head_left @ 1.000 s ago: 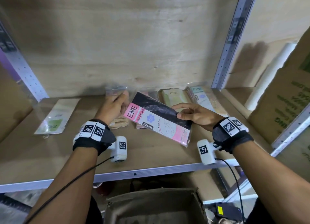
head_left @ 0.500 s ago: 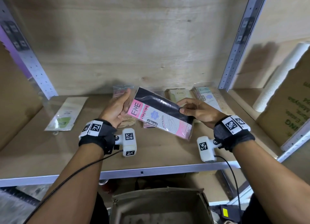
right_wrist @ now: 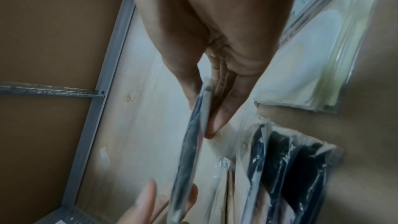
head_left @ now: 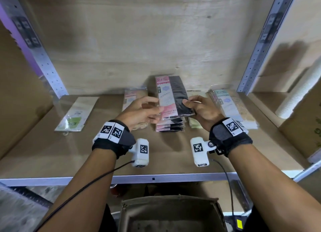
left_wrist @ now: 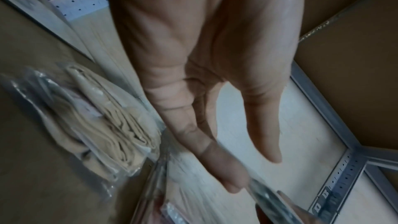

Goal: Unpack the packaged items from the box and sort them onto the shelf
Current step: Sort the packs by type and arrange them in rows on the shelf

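A flat pink-and-black package (head_left: 171, 96) is held lengthwise just above a stack of like pink-and-black packages (head_left: 169, 126) on the wooden shelf (head_left: 52, 150). My right hand (head_left: 186, 104) pinches its right edge, thumb on top. My left hand (head_left: 155, 108) holds its left edge between thumb and fingers. The right wrist view shows the package (right_wrist: 189, 151) edge-on in my right hand (right_wrist: 203, 118), with the stack (right_wrist: 290, 168) below. In the left wrist view my left hand (left_wrist: 253, 173) touches the package (left_wrist: 264, 195) with a fingertip. The cardboard box (head_left: 172, 212) stands open below the shelf.
On the shelf lie a beige packet pile (head_left: 132, 99), a lone green packet (head_left: 76, 113), cream packs (head_left: 193, 125) and teal-labelled packs (head_left: 225, 105). Grey uprights (head_left: 257, 45) frame the bay. A white roll (head_left: 302, 89) and a brown carton (head_left: 304, 132) sit to the right.
The package has turned from a slant to lengthwise and moved back over the pink-and-black stack. My left hand left the beige packets and took the package's left edge.
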Demonstrator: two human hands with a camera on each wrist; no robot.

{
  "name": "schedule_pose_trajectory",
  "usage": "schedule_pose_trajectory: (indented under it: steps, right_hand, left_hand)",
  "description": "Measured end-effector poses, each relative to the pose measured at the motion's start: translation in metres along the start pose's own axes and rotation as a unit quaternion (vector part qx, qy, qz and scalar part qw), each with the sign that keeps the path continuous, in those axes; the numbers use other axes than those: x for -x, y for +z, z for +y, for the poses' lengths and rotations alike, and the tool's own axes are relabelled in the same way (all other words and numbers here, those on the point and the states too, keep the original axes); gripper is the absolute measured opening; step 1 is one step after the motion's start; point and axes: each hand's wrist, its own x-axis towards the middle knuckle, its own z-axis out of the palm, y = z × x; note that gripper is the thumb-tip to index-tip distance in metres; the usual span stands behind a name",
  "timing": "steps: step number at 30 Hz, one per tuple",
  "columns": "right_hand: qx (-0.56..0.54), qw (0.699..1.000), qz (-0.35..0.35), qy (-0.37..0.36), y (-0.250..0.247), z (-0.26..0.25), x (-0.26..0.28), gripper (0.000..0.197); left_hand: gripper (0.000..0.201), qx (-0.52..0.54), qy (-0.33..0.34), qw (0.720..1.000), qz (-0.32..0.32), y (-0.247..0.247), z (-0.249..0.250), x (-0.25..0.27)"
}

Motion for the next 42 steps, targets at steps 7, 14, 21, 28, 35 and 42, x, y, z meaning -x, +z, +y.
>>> schedule_pose_trajectory:
  steps: [7, 14, 21, 28, 35, 42]
  right_hand:
    - [0.068, 0.997, 0.020, 0.023, 0.008, 0.000, -0.008, 0.020]
    - [0.271, 0.962, 0.014, 0.043, 0.006, 0.004, -0.020, 0.046]
    - [0.342, 0.939, 0.023, 0.040, 0.004, 0.011, -0.026, 0.055]
    - [0.359, 0.932, 0.019, 0.039, 0.005, 0.014, -0.027, 0.052]
    - [0.374, 0.926, 0.019, 0.041, 0.003, 0.007, -0.024, 0.058]
    - [0.370, 0.920, 0.086, -0.100, 0.018, -0.010, -0.010, 0.030]
  left_hand:
    - [0.058, -0.057, -0.019, 0.998, 0.036, 0.007, 0.000, -0.010]
    - [0.059, -0.173, -0.038, 0.982, 0.068, 0.009, -0.005, -0.024]
    - [0.047, -0.257, -0.038, 0.963, 0.074, 0.011, -0.007, -0.030]
    - [0.051, -0.271, -0.054, 0.958, 0.080, 0.015, -0.006, -0.029]
    - [0.048, -0.279, -0.046, 0.954, 0.098, 0.012, -0.001, -0.023]
    - [0.015, -0.196, 0.058, 0.952, 0.226, -0.028, 0.022, 0.003]
